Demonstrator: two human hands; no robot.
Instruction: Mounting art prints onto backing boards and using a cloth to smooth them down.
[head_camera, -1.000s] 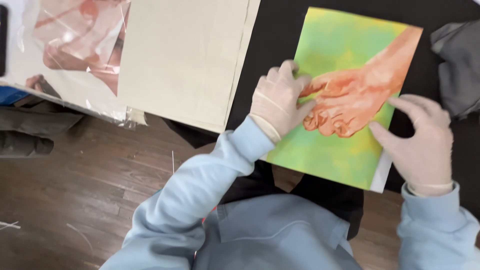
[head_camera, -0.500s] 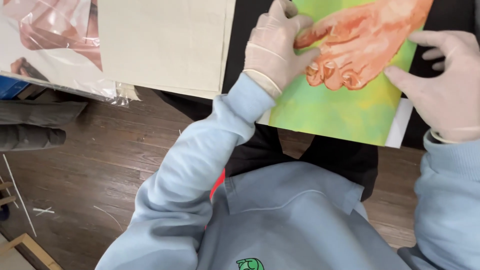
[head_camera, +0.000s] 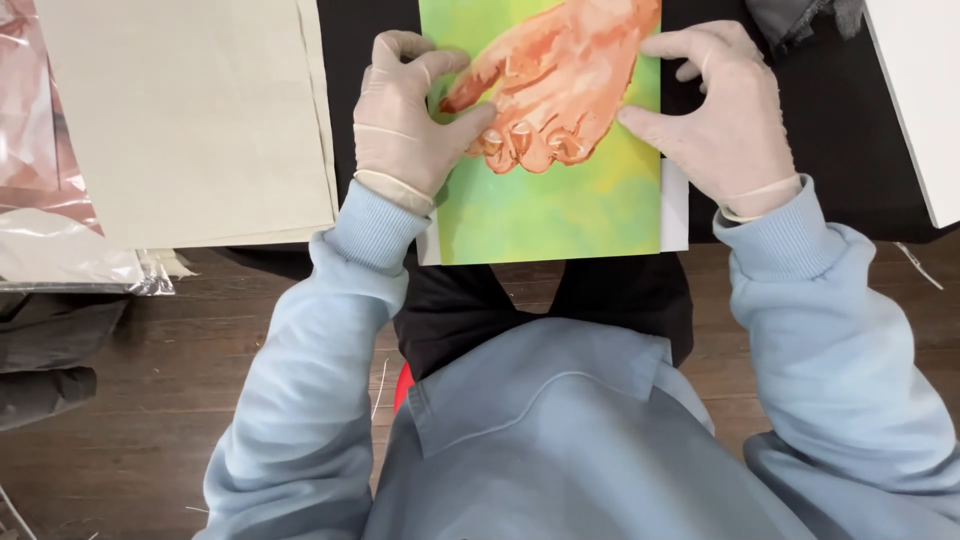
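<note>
**A:** What surrounds the hands, biggest thing first?

**B:** The black tabletop (head_camera: 860, 150) runs under everything. To the outer side of the left hand lies a large beige canvas sheet (head_camera: 190, 120), flat, its edge just beside that hand's knuckles. Beyond it, further from the hand, sits clear plastic wrapping (head_camera: 50, 250) over something reddish. Out past the right hand, at the frame's edge, a white board (head_camera: 920, 90) shows only in part.

**A:** And between the hands?

**B:** The painting (head_camera: 550, 200), a green and yellow sheet showing an orange-brown hand, lies flat on the table between both palms, its near edge overhanging towards the person's lap.

**A:** How does each hand meet it?

**B:** Both wear pale gloves. The left hand (head_camera: 405, 110) rests on the painting's left edge, fingers curled, thumb stretched inward onto the painted surface; it presses rather than clamps. The right hand (head_camera: 725, 110) lies at the right edge, fingers spread apart, thumb tip touching the painted surface. Neither hand is closed round anything.

**A:** Anything smaller?

**B:** A white strip of backing (head_camera: 675, 215) shows just below the right thumb, along the painting's side.
</note>
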